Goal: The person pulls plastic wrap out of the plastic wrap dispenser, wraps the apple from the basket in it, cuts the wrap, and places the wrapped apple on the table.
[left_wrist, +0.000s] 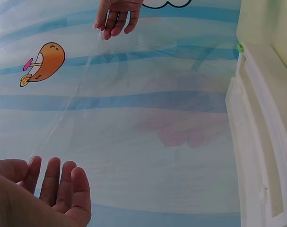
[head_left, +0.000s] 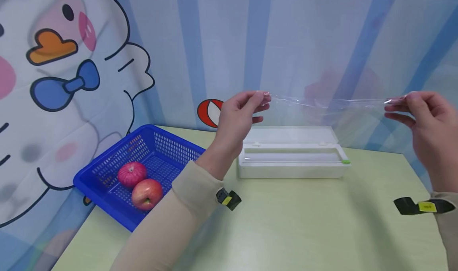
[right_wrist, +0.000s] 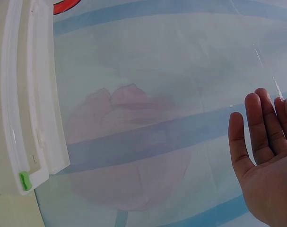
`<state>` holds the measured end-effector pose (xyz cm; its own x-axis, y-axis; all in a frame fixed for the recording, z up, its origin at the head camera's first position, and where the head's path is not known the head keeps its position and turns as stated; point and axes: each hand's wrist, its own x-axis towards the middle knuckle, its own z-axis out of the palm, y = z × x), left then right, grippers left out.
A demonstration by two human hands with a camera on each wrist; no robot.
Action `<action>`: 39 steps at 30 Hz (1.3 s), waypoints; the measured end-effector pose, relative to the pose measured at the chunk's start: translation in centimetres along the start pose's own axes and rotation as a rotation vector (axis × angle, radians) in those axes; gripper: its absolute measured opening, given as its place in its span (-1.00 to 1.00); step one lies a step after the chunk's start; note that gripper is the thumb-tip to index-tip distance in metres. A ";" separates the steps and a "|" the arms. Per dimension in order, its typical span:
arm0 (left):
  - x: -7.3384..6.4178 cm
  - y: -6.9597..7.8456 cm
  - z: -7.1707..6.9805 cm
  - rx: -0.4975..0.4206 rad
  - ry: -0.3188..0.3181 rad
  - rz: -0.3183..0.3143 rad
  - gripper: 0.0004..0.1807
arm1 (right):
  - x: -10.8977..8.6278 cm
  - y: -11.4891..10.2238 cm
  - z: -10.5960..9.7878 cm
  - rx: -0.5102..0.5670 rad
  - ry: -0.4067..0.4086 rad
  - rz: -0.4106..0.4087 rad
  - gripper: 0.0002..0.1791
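In the head view, a blue perforated basket [head_left: 107,210] sits at 8 o'clock, a cling-film dispenser [head_left: 291,171] at 4, and cling film [head_left: 322,104] between 2 and 3. Left hand [head_left: 237,118] and right hand [head_left: 433,124] clamp its edge between thumb and fingers; even, level tension should prevent folding.

At the lower left, my left grip [left_wrist: 53,196] pinches clear film [left_wrist: 63,113] between thumb and forefinger, the other three fingers pointing up. The film's thin, bright edge slants taut up to my right grip [left_wrist: 118,18], which comes in from the top with its fingers pointing down. Along the right side, a long white box [left_wrist: 278,78] lies on the pale counter [left_wrist: 271,19], a green tab [left_wrist: 240,48] at its upper end. Behind is a blue-striped backdrop [left_wrist: 190,101] bearing an orange cartoon shape [left_wrist: 47,62].
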<state>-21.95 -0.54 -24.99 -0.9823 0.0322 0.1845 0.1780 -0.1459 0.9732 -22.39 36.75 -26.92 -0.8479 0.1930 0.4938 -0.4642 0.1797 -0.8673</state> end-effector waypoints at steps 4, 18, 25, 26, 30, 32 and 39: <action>0.1 0.4 0.1 -0.005 0.000 0.017 -0.74 | 0.5 -0.4 0.0 0.055 0.024 -0.009 -0.74; -1.5 1.1 -0.9 0.037 -0.036 0.077 -0.74 | -0.7 -1.2 -1.2 0.105 -0.024 -0.162 -0.79; -4.4 0.5 -1.7 0.105 -0.098 0.116 -0.73 | -3.8 -1.0 -3.1 -0.104 -0.054 -0.259 -0.79; -4.9 0.4 -1.8 0.108 -0.109 0.117 -0.73 | -4.4 -0.9 -3.3 -0.069 -0.072 -0.258 -0.81; -6.9 -0.1 -2.2 0.109 -0.155 0.113 -0.73 | -6.9 -0.2 -4.2 0.043 -0.167 -0.297 -0.78; -7.9 -0.4 -2.3 0.118 -0.174 0.104 -0.74 | -8.1 0.3 -4.8 0.080 -0.209 -0.306 -0.77; -11.1 -1.4 -3.1 0.149 -0.220 0.044 -0.76 | -12.3 1.7 -5.7 -0.298 -0.171 -0.269 -0.71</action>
<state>-11.47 -3.72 -28.80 -0.9399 0.2460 0.2370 0.2432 -0.0051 0.9700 -11.29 40.20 -34.12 -0.7486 -0.0565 0.6606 -0.6015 0.4769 -0.6409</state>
